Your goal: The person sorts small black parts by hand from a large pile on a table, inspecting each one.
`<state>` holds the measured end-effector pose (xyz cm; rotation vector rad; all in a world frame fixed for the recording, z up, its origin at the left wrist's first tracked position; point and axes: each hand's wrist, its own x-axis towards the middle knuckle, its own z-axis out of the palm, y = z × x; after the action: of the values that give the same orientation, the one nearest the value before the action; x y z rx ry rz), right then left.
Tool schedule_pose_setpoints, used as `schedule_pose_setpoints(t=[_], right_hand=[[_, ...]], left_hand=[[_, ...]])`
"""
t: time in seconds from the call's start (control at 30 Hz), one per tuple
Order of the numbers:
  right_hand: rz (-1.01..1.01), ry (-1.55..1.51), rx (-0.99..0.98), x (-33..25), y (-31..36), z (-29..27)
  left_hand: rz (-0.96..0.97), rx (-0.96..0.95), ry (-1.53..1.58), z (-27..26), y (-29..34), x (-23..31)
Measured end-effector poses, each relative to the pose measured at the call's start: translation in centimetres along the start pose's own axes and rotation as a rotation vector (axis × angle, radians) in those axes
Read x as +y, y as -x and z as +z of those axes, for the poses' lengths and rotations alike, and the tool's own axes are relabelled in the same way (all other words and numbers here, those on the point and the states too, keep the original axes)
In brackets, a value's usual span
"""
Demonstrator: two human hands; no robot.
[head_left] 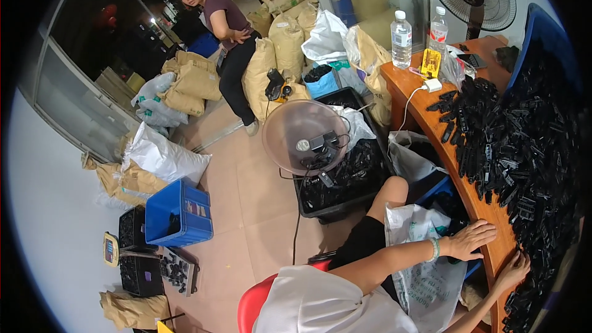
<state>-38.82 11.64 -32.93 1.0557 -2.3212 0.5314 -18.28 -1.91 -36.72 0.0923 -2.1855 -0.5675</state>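
Note:
My left hand (472, 240), with a pale bracelet at the wrist, lies over the curved edge of the wooden table (459, 160). Its fingers are spread and hold nothing. Farther right, my right hand (515, 269) has its fingers bent in at the border of a large heap of small black plastic pieces (524, 166). Its fingertips are partly hidden, and what they grip cannot be made out. Below my left forearm, a white woven sack (425, 271) hangs across my lap against the table edge.
Two water bottles (401, 40), a yellow box (430, 61) and a white charger (432, 85) stand on the table's far end. A basin (277, 142) rests on a black crate (314, 209). Blue bin (200, 228) at left; a person (228, 24) leans by stacked sacks (262, 68).

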Motion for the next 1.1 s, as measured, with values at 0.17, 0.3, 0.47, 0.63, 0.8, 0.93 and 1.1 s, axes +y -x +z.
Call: schedule_pose_setpoints(t=[0.17,0.3,0.47,0.63,0.8,0.93,1.1], right_hand=[[0.009,-0.071,0.052,-1.1,0.1,-0.3],[0.020,-0.169,0.130,-0.7,0.6,-0.1],[-0.059,-0.111,0.192,0.3,0.8,0.3],[-0.058,-0.109,0.199,0.4,1.0,0.8],[-0.043,-0.091,0.172,0.2,1.1,0.4],[-0.050,-0.061,0.154,0.7,1.1,0.5],[-0.052,-0.062,0.146,0.8,1.1,0.7]], left_hand=[[0.036,0.016,-0.124,0.9,1.1,-0.8],[0.024,-0.034,-0.137,1.1,0.7,-0.7],[0.015,-0.031,-0.157,0.9,0.6,-0.4],[0.008,0.004,-0.173,0.9,0.9,-0.2],[0.018,0.013,-0.154,0.9,0.9,-0.3],[0.041,0.039,-0.157,1.1,0.8,-0.3],[0.061,0.025,-0.243,1.3,1.0,-0.7]])
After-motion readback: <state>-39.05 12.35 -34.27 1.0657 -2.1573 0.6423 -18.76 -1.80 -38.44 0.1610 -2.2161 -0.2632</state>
